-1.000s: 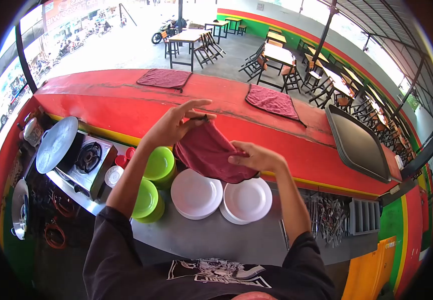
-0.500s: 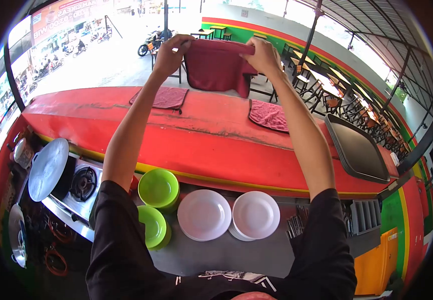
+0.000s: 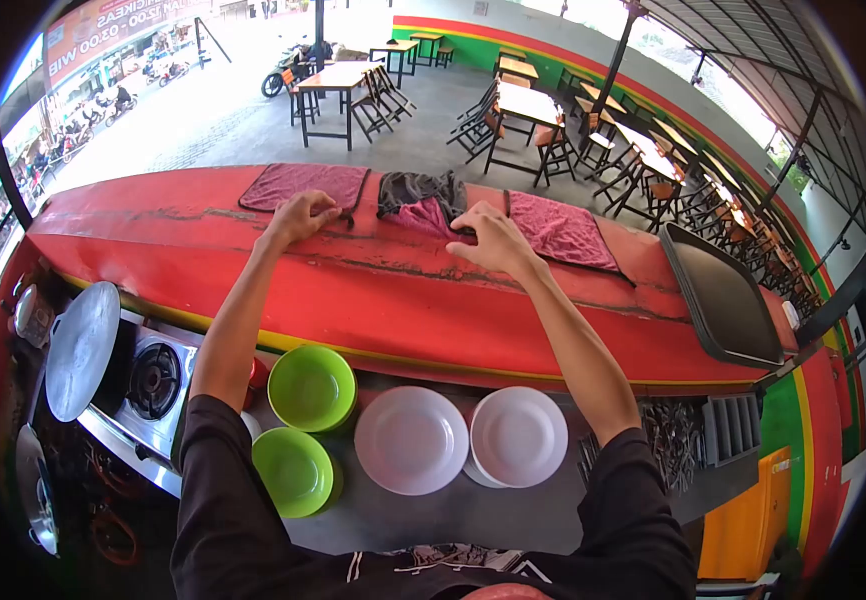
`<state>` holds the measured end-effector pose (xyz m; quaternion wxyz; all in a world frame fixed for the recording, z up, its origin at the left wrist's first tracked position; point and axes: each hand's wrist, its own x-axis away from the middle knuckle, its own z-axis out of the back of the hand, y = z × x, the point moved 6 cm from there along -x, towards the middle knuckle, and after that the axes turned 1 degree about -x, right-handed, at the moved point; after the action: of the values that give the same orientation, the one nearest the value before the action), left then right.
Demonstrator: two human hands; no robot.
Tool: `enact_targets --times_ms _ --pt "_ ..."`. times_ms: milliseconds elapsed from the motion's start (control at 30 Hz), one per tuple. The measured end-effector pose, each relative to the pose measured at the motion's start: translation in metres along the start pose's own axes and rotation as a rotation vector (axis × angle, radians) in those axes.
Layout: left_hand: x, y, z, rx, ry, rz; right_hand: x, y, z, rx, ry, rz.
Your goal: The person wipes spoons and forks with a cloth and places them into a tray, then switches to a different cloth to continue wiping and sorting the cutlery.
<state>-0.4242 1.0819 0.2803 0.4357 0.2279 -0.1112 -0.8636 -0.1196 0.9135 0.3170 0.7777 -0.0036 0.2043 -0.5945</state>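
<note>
Both hands reach forward over the red counter [image 3: 373,285]. A crumpled cloth [image 3: 423,205], dark grey on one side and pink on the other, lies near the counter's far edge, between two flatter cloths. My right hand [image 3: 493,238] is at the crumpled cloth's right edge, thumb and fingers apart. Over the near right corner of the left pink cloth [image 3: 298,186], my left hand [image 3: 301,220] is loosely curled with nothing showing in it. Past my right hand lies the right pink cloth [image 3: 565,232], spread out with a dark border.
Below the counter stand green bowls [image 3: 311,388] and stacks of white plates [image 3: 411,440]. A gas stove [image 3: 156,380] and a large pan lid [image 3: 83,350] are at left. Black trays [image 3: 721,295] lie at right, above cutlery [image 3: 668,440]. Tables and chairs fill the area beyond.
Both hands have come down from holding up the dark red cloth. That cloth now lies crumpled on the counter, and the hands have parted from it.
</note>
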Motion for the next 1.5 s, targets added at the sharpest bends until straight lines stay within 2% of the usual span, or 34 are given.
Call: enact_targets --times_ms 33,67,100,133,233,300,333,467,567,600,700,733,833,900,967,1033,1167,1233,1267,1367,1500 --pt "-0.004 -0.003 -0.001 0.036 -0.016 0.006 0.007 -0.004 0.004 -0.061 0.060 0.005" --pt "-0.008 -0.006 -0.001 -0.069 0.231 -0.179 0.015 -0.008 0.008 -0.121 0.120 0.009" --pt "-0.010 -0.008 0.001 -0.028 0.300 -0.153 0.024 -0.010 0.013 -0.178 0.180 0.013" --pt "-0.012 -0.009 0.002 0.012 0.372 -0.127 0.035 -0.017 0.019 -0.183 0.285 0.111" --pt "-0.003 0.007 0.017 0.067 0.593 -0.089 0.082 -0.034 0.037 -0.441 0.330 0.084" --pt "0.001 0.016 0.027 0.055 0.690 -0.094 0.125 -0.042 0.038 -0.604 0.316 -0.023" --pt "0.003 0.017 0.029 0.049 0.689 -0.025 0.146 -0.038 0.034 -0.655 0.307 -0.053" --pt "0.013 0.034 0.033 0.025 0.654 -0.061 0.217 -0.023 0.009 -0.805 0.297 -0.140" --pt "0.020 0.032 0.026 0.028 0.679 -0.019 0.244 -0.006 0.019 -0.794 0.329 -0.248" --pt "0.022 0.035 0.024 0.035 0.739 -0.094 0.249 -0.003 0.030 -0.763 0.365 -0.258" --pt "0.033 0.054 0.024 0.137 0.616 0.091 0.261 0.002 0.052 -0.802 0.442 -0.247" --pt "0.041 0.075 0.025 0.281 0.706 -0.115 0.266 0.001 0.054 -0.802 0.452 -0.244" --pt "0.075 0.137 0.026 0.341 0.611 -0.176 0.281 -0.011 0.040 -0.986 0.473 -0.308" --pt "0.103 0.169 0.012 0.401 0.473 -0.157 0.288 -0.023 0.023 -1.038 0.386 -0.311" --pt "0.142 0.214 0.000 0.675 0.254 -0.021 0.293 -0.037 0.010 -0.984 0.258 -0.326" --pt "0.179 0.258 -0.018 0.850 0.185 -0.190 0.298 -0.061 -0.005 -0.997 0.251 -0.284" --pt "0.266 0.333 -0.057 1.163 -0.208 -0.093 0.319 -0.105 -0.067 -1.225 0.081 -0.238" --pt "0.293 0.367 -0.072 1.297 -0.257 -0.077 0.336 -0.116 -0.104 -1.231 -0.051 -0.183" --pt "0.306 0.371 -0.084 1.336 -0.229 -0.058 0.356 -0.120 -0.119 -1.315 0.080 -0.329" --pt "0.329 0.367 -0.122 1.412 -0.157 0.013 0.391 -0.115 -0.153 -1.270 0.090 -0.458" --pt "0.345 0.363 -0.153 1.416 -0.132 0.174 0.439 -0.117 -0.130 -1.219 0.123 -0.591"
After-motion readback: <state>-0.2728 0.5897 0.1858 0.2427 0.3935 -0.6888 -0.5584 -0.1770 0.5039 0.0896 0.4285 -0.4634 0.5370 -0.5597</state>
